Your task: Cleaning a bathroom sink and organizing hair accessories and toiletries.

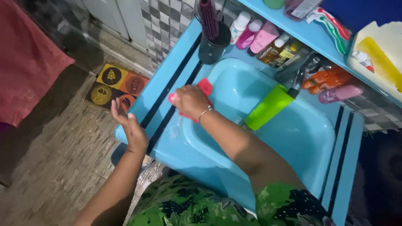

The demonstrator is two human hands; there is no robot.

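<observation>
Right hand [190, 100] clenched on a red cloth [205, 87], pressed to the left rim of the light blue sink [293, 138], where basin meets the flat blue surface [167, 79]. Cloth showing red at the knuckles and again below the wrist, mostly covered by the fingers [175, 97]. Thin bracelet [204, 112] around the right wrist. Wet sheen just below the cloth on the rim.

Left hand [130, 123] released, palm open and fingers spread, held over the outer edge of the surface, grasping nothing; touching the edge or not, cannot tell.

Green cup [268, 108] lying tilted inside the basin, under the tap [299, 77]. Dark holder [213, 44] with a maroon brush [208, 16] upright at the back left corner. Row of bottles behind the basin: white and pink ones [255, 35] near the holder, orange ones [324, 77] and a pink one [341, 93] to the right. Upper blue shelf [301, 33] carrying a toothpaste tube [335, 25]. Patterned mat [117, 86] with round fruit motifs on the stone floor, well apart from the sink. Red fabric [25, 58] at far left. Green patterned garment [188, 207] at the bottom.
</observation>
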